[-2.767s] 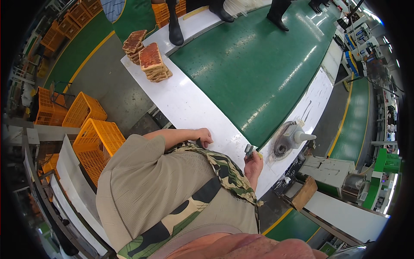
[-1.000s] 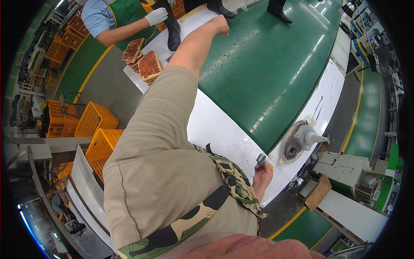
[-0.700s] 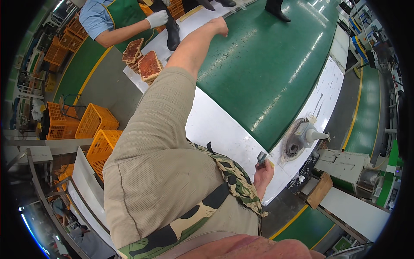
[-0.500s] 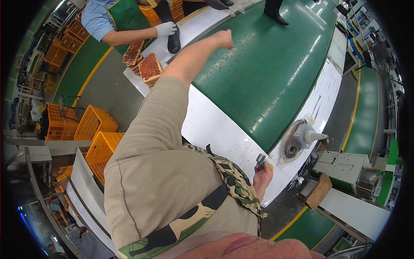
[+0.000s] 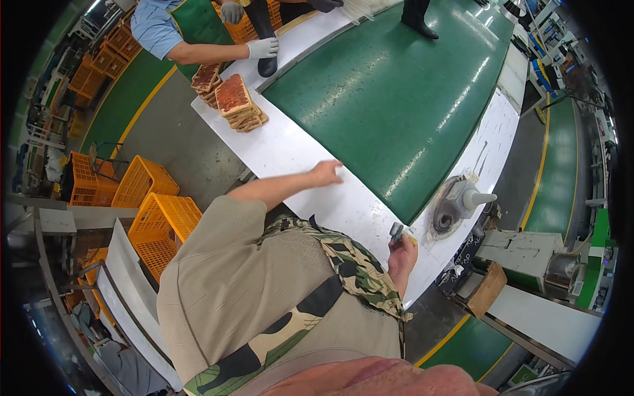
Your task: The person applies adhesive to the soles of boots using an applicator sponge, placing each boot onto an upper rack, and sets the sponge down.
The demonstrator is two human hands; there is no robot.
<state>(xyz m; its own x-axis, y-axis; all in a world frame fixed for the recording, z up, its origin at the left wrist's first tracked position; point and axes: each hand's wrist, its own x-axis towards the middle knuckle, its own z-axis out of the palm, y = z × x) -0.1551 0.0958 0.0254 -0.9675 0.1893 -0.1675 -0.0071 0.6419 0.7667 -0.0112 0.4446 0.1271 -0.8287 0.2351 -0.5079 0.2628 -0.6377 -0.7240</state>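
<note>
My left hand [image 5: 326,173] is over the white tabletop [image 5: 264,148] beside the green belt, fingers loosely bent and apart, with nothing seen in them. Low at the right, my right hand [image 5: 401,259] is closed around a small dark grey block-like piece [image 5: 396,231] that sticks up past the fingers; its exact kind is unclear. Close to it on the right lies a white bottle with a pointed nozzle [image 5: 477,198], by a round, dark-stained patch [image 5: 444,223]. A black rubber boot [image 5: 417,18] stands on the green belt [image 5: 389,105] at the far end.
Across at the far left, a co-worker's gloved hand [image 5: 263,48] touches another black boot [image 5: 263,25]. Stacks of reddish-brown topped pads [image 5: 234,96] sit on the table's left corner. Orange crates [image 5: 162,228] stand at my left; a grey machine [image 5: 518,254] is at my right.
My left hand has drawn back from over the belt toward me, to the table's near side. My right hand stays nearly in place with the grey piece.
</note>
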